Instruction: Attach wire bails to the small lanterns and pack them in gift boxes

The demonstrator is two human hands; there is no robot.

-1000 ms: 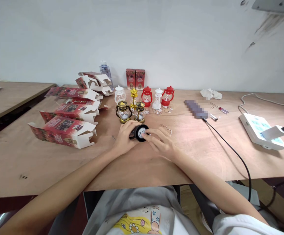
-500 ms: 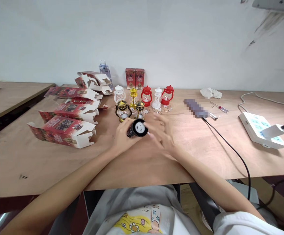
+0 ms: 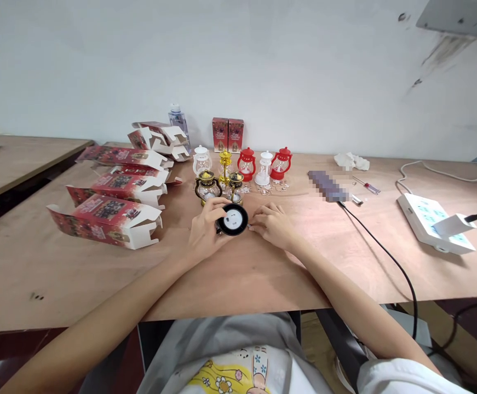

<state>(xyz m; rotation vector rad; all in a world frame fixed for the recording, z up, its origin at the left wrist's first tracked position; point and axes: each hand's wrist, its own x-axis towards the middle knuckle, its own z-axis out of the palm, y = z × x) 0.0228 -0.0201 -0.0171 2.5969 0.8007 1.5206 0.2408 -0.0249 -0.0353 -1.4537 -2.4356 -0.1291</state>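
Note:
My left hand (image 3: 207, 232) is closed around a small black lantern (image 3: 245, 225). It is tipped so that its round underside, a white disc with small dark marks inside a black rim, faces me. Close beside its right edge is my right hand (image 3: 274, 225), fingers bent and drawn together near the tabletop; what they pinch, if anything, is too small to make out. Just beyond stand two black-and-gold lanterns (image 3: 207, 187). Behind those are a gold lantern (image 3: 224, 167), two white lanterns (image 3: 264, 168) and two red lanterns (image 3: 281, 163).
Opened red gift boxes (image 3: 102, 219) lie at the left, with a water bottle (image 3: 178, 125) behind. Two closed red boxes (image 3: 228, 135) stand by the wall. Rightward are a blurred phone (image 3: 326, 185) on a black cable, a screwdriver (image 3: 370, 187), tissue (image 3: 351, 161) and a power strip (image 3: 423, 210).
The lantern's underside has turned more squarely toward me. My right hand has gone from blurred, spread fingers to bent fingers lower by the lantern's right side.

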